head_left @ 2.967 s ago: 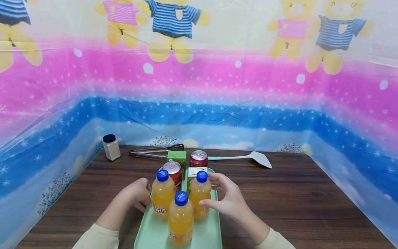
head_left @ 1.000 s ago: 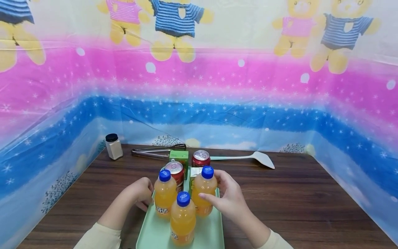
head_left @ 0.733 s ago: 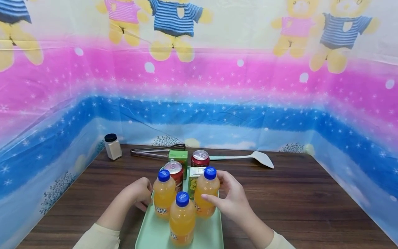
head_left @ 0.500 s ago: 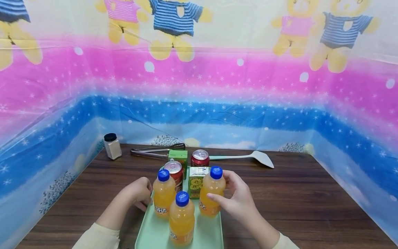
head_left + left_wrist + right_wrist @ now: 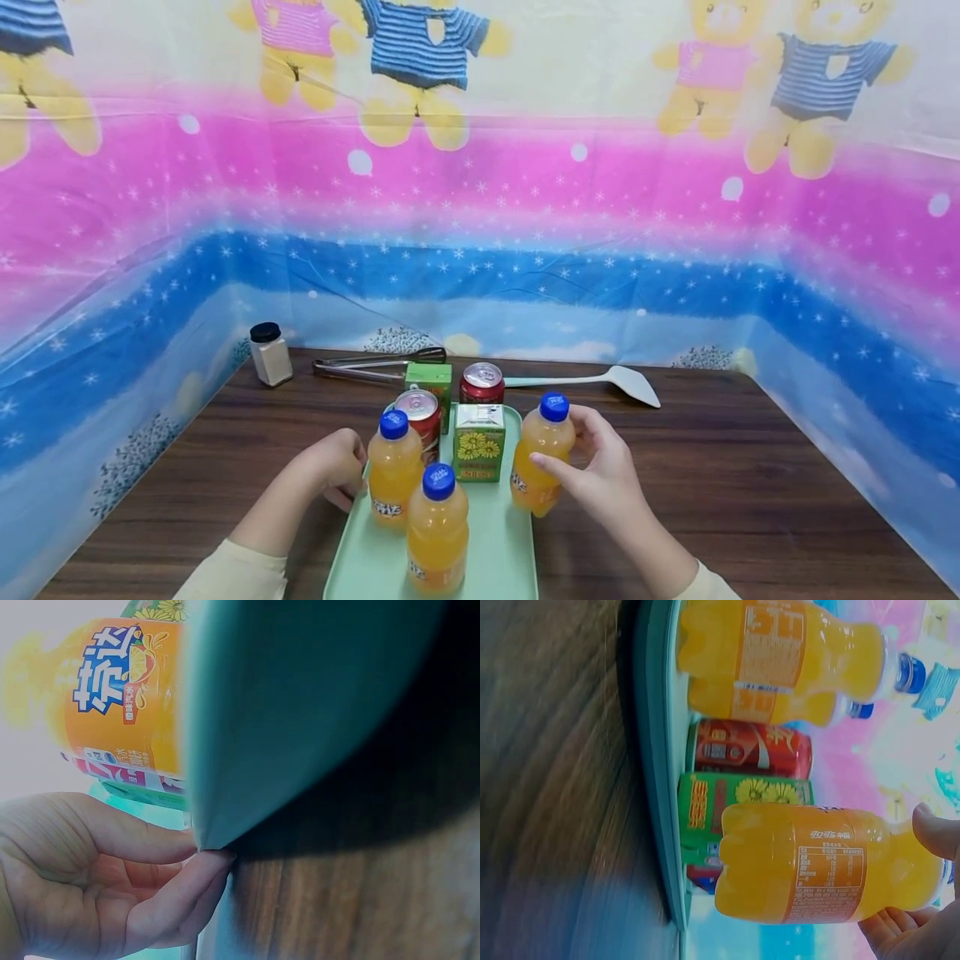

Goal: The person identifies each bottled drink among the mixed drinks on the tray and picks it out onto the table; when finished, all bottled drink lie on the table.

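Observation:
My right hand (image 5: 603,471) grips an orange soda bottle (image 5: 542,454) with a blue cap by its upper part. The bottle is slightly tilted, raised over the right rim of a pale green tray (image 5: 491,558); the right wrist view shows its base apart from the tray. My left hand (image 5: 337,467) pinches the tray's left edge between thumb and fingers, as seen in the left wrist view (image 5: 135,877). Two more orange soda bottles stand on the tray, one at left (image 5: 393,471) and one in front (image 5: 437,533). Behind them are a green drink carton (image 5: 480,446) with yellow flowers and a red can (image 5: 422,421).
A second green carton (image 5: 429,379) and another red can (image 5: 482,383) stand at the tray's far end. Beyond lie metal tongs (image 5: 360,367) and a white spatula (image 5: 630,383). A black-lidded jar (image 5: 270,354) stands at the back left of the wooden table (image 5: 712,483).
My right hand has lifted the right-hand bottle off the tray and moved it rightward, uncovering the flowered carton. The left hand stays at the tray's edge.

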The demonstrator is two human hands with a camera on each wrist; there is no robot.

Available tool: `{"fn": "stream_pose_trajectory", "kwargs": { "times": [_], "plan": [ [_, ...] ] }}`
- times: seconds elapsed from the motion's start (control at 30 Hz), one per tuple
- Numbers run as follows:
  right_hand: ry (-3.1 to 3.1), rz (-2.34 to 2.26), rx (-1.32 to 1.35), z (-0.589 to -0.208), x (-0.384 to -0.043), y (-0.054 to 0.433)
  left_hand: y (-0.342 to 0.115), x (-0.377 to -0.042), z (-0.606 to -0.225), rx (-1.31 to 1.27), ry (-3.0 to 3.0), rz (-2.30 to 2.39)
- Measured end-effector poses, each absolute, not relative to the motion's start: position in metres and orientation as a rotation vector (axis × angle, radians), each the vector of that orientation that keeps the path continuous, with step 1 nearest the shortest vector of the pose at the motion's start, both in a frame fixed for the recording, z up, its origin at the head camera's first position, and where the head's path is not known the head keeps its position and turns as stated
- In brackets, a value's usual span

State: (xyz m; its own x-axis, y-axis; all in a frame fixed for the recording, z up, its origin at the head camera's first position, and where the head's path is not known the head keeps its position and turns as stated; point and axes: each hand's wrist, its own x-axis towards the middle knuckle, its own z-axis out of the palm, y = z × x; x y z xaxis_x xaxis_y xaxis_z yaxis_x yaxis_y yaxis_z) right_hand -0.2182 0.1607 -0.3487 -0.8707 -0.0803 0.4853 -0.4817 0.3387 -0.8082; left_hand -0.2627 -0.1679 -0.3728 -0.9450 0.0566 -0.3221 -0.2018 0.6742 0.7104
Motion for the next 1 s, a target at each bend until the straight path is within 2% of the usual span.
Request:
{"fn": "stream_pose_trajectory", "kwargs": {
  "times": [1.0],
  "plan": [
    [-2.328, 1.454, 0.274, -0.358, -0.27, 0.184, -0.167, -0.262, -0.372, -0.123, 2.592, 1.11]
  ]
}}
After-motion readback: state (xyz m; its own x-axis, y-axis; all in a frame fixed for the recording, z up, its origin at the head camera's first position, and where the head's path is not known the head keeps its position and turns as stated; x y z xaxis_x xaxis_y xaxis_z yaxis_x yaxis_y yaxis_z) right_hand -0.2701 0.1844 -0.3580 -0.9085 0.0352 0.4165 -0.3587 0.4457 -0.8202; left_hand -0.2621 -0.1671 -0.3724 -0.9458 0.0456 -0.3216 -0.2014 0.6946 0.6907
